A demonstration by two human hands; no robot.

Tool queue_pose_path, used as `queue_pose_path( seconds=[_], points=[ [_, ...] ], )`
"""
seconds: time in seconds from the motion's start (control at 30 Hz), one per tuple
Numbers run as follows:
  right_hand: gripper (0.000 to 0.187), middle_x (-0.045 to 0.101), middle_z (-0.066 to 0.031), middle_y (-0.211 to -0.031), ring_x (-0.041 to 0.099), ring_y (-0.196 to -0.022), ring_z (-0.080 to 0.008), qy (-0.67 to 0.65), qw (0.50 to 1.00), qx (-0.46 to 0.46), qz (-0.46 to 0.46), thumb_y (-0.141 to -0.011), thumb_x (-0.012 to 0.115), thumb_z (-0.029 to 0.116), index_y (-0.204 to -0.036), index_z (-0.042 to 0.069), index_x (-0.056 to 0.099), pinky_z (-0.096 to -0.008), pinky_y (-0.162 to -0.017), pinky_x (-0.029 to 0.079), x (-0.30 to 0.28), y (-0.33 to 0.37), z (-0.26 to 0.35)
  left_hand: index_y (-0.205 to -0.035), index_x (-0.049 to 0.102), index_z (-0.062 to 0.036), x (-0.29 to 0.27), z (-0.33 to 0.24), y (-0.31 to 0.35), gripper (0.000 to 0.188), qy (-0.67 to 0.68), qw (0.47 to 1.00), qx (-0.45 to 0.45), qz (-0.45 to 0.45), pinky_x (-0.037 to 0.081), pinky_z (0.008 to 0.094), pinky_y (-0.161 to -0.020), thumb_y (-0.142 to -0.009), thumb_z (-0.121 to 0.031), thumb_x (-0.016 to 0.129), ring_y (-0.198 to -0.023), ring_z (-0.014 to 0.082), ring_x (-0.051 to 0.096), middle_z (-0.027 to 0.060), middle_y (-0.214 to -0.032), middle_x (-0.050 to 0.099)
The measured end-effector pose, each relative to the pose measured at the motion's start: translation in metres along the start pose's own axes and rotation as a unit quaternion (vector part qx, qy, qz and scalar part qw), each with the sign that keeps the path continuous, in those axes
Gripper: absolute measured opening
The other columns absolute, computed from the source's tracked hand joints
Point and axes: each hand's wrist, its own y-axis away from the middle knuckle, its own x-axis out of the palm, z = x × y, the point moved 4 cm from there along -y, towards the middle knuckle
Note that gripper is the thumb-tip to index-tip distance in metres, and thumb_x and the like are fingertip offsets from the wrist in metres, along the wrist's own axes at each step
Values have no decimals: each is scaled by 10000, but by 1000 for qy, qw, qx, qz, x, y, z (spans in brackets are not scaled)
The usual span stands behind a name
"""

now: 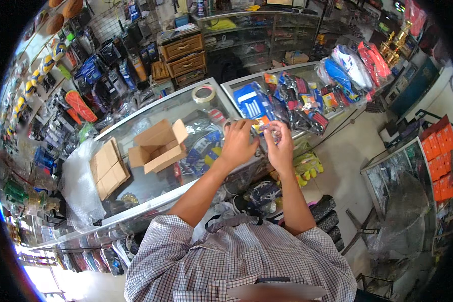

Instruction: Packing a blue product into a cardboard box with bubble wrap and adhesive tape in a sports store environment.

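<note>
Over the front edge of the glass counter [141,199], my two hands are raised close together. The fingers of my left hand [238,143] are bent over, and what they hold, if anything, is too small to name. My right hand [280,142] is closed in a pinch, thumb against fingers, around something small that I cannot make out. To the left of my hands an open cardboard box [158,160] stands with its flaps spread, its inside visible. Beyond them lies a roll of tape [204,94].
Flattened cardboard [109,168] and bubble wrap [78,183] lie on the counter's left. Plastic-wrapped goods [302,98] cover the right counter. Yellow-green gloves [307,168] sit below my right hand. A glass cabinet [397,186] stands at right, with orange boxes [438,151] behind.
</note>
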Motion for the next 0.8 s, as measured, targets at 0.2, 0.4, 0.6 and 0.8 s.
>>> queue_pose_path(
  seconds=[0.2, 0.4, 0.6, 0.8],
  points=[
    [560, 722, -181, -1272, 645, -1160, -381, 81, 995, 1, 62, -953, 800, 154, -1450, 46, 567, -501, -1010, 518, -3, -18, -43, -1477, 617, -109, 37, 16, -20, 724, -185, 980, -40, 62, 372, 590, -1148, -837, -339, 864, -1422, 418, 507, 182, -1386, 664],
    [739, 661, -254, -1306, 596, -1219, -480, 283, 948, -62, 129, -861, 823, 42, -1515, 28, 480, -559, -1057, 480, 7, -37, -41, -1568, 508, -61, 48, 20, -40, 872, -256, 945, -98, 178, 238, 740, -1223, -855, -407, 871, -1495, 470, 466, 245, -1399, 698],
    [656, 678, -246, -1263, 620, -1187, -476, 302, 944, -54, 123, -866, 820, 35, -1460, 15, 541, -549, -1032, 499, 15, -41, -43, -1595, 476, -72, 57, 17, -46, 859, -253, 933, -113, 229, 227, 753, -1217, -882, -379, 844, -1466, 433, 533, 206, -1441, 687],
    [468, 711, -235, -1198, 692, -1089, -461, 215, 971, -80, 70, -917, 746, -20, -1363, 24, 612, -540, -921, 557, 16, -45, -49, -1601, 455, -73, 60, 23, -37, 848, -236, 959, -87, 130, 311, 704, -1151, -864, -266, 826, -1361, 371, 602, 181, -1366, 696]
  ],
)
